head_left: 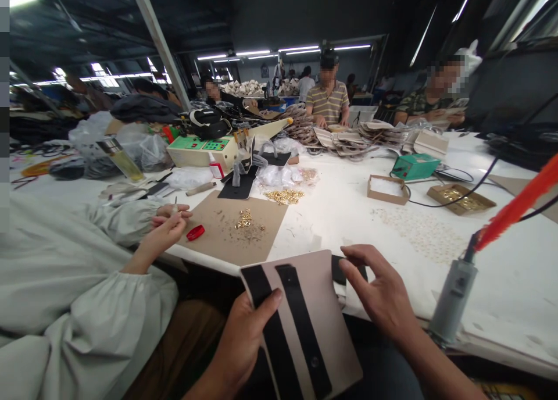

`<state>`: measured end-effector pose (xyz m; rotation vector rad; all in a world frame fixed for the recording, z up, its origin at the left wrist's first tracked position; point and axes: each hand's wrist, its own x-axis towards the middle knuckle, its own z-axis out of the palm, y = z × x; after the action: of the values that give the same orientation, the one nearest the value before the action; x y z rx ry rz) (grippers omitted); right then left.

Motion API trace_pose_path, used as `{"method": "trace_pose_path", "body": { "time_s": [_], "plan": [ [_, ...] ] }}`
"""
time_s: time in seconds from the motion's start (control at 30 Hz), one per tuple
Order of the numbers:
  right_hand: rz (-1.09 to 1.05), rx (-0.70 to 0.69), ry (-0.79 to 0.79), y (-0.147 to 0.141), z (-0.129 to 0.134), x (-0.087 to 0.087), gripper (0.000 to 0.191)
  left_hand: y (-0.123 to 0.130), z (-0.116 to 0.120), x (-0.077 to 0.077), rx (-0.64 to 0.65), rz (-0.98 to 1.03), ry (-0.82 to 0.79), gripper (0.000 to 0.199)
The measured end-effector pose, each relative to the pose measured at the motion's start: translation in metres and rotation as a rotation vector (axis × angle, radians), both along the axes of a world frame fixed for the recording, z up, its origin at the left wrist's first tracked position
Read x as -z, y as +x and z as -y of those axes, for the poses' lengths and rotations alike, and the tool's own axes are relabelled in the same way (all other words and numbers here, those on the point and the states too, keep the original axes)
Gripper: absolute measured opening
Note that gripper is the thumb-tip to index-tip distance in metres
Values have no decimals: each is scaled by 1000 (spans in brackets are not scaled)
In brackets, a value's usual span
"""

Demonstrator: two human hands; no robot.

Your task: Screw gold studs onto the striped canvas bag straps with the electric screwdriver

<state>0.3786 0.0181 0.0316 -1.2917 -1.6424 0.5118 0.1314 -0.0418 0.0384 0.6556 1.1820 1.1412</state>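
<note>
My left hand [250, 330] is closed around the left edge of a beige panel [333, 324], thumb pressed on top. Two black strips run along the panel; the narrower black strip [300, 318] carries a small round fastener near its lower end. The panel is tilted over my lap, against the table's front edge. My right hand [383, 289] hovers beside the panel's upper right corner with thumb and forefinger apart. Behind those fingertips, a flat black piece [339, 270] lies at the table edge, partly hidden by the panel and hand.
A grey electric driver [453, 301] hangs at right on an orange coiled cord. A co-worker's hands [163, 231] are at left, near a brown board [213, 214] with gold hardware. Cardboard boxes [387, 197], a green power unit [416, 166] and a cream machine [200, 153] stand farther back.
</note>
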Motion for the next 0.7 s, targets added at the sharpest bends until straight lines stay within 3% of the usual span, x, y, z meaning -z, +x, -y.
{"method": "trace_pose_path", "body": {
  "time_s": [0.1, 0.23, 0.3, 0.33, 0.4, 0.5, 0.7],
  "plan": [
    [110, -35, 282, -17, 33, -10, 20, 14, -6, -6, 78, -21, 21, 54],
    [132, 100, 339, -23, 36, -10, 34, 28, -16, -11, 159, 30, 47, 52],
    [25, 216, 203, -17, 25, -10, 56, 33, -22, -11, 196, 75, 20, 53],
    [-47, 226, 60, -13, 20, -12, 67, 35, -25, -10, 210, 93, 4, 54],
    [-181, 137, -314, -7, 14, -14, 79, 39, -31, -6, 237, 98, -27, 55],
    [-269, -58, -726, -2, 15, -13, 70, 41, -38, 4, 320, -10, -85, 51],
    [-220, -99, -888, 4, 41, 22, 57, 35, -36, 13, 594, -256, 119, 39]
  ]
}}
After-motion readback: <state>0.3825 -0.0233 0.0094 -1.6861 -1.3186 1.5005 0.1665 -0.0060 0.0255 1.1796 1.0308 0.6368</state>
